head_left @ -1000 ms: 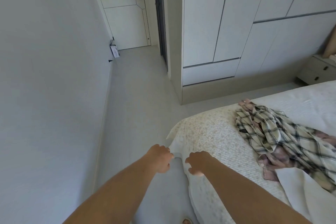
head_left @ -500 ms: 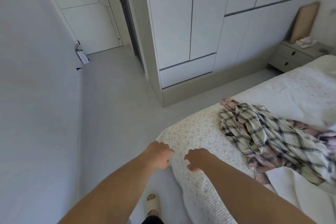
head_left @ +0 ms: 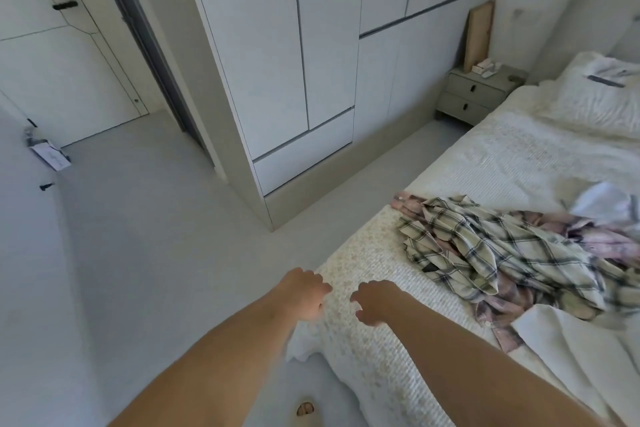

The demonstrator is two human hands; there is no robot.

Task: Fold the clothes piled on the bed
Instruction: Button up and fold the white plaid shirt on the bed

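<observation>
White wardrobe doors [head_left: 263, 55] fill the background behind the textured cream bedspread [head_left: 377, 350], and more of the room shows than half a second ago: a grey two-drawer nightstand [head_left: 476, 97] and a pillow [head_left: 602, 90] are now in view. Your left hand [head_left: 303, 293] and right hand [head_left: 375, 302] stay at the bed's near corner, fingers loosely curled and holding nothing, where a second ago they pinched the cover's edge. Your crumpled cream-and-black plaid shirt [head_left: 491, 253] lies untouched on the bed, over pink plaid cloth [head_left: 498, 329].
</observation>
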